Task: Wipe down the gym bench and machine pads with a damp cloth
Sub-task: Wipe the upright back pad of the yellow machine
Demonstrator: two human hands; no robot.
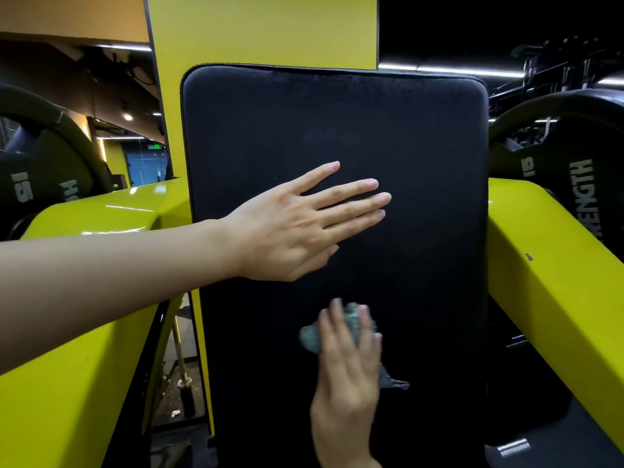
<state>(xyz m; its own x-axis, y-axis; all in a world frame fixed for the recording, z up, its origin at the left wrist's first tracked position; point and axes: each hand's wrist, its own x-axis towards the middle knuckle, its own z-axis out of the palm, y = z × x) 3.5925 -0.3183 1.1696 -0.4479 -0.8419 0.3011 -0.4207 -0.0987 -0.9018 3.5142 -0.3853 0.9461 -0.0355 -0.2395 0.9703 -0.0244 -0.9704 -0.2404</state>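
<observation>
Nearest to me, my right hand (347,376) lies on the lower part of the black pad (405,146). Its fingers (332,332) are stretched almost straight and press the grey-green cloth (312,336) flat against the pad. They are a little blurred, and I cannot see the thumb. The cloth is bunched under these fingers: one lump comes out to the left of them, some shows above the fingertips, and a thin tail sticks out on the right, lower down. I judge that the hand is kept flat so that the damp cloth touches the padding over a wide area.

Further up, my left hand (297,228) rests with the palm on the middle of the pad. Its fingers (354,187) are straight and slightly spread, and they hold nothing. The cloth is well below these fingers and apart from them. I think this hand is there to steady the pad, or myself, against the push of the wiping.

Beyond the left fingertips the pad goes on to its rounded top edge; I cannot tell which part is wet. On both sides of the pad are the machine's yellow arms (540,265), behind them black weight plates (574,170), and a yellow pillar (263,28) stands behind the top.
</observation>
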